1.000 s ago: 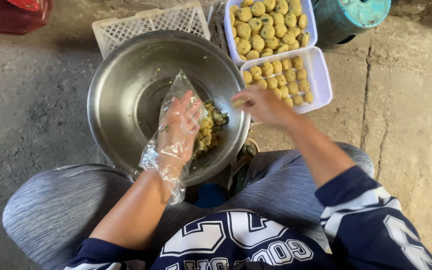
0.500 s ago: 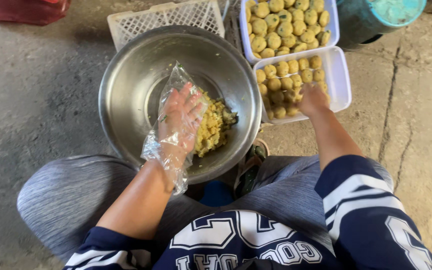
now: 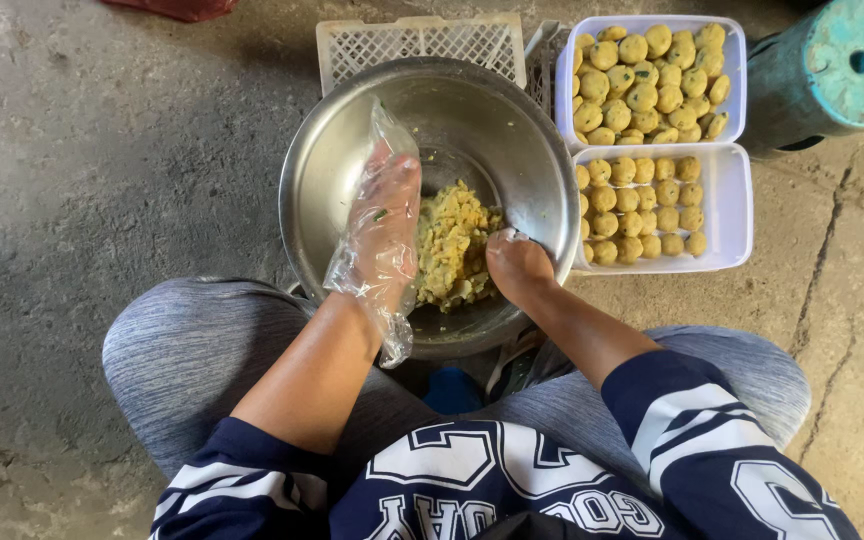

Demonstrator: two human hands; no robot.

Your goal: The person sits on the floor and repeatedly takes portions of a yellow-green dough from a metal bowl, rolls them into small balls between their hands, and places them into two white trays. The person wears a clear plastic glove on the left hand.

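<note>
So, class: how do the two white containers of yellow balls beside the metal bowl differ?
The far container is heaped with balls in a loose pile; the near container holds a single layer in neat rows. The far one is full across; the near one has bare space on its right side. Both are white, rectangular and hold similar yellow balls.

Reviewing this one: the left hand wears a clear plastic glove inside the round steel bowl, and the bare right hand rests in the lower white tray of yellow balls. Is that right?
Not quite. The head view shows the bare right hand inside the round steel bowl too, at the yellow mash, not in the lower white tray of yellow balls. The left hand does wear a clear plastic glove.
</note>
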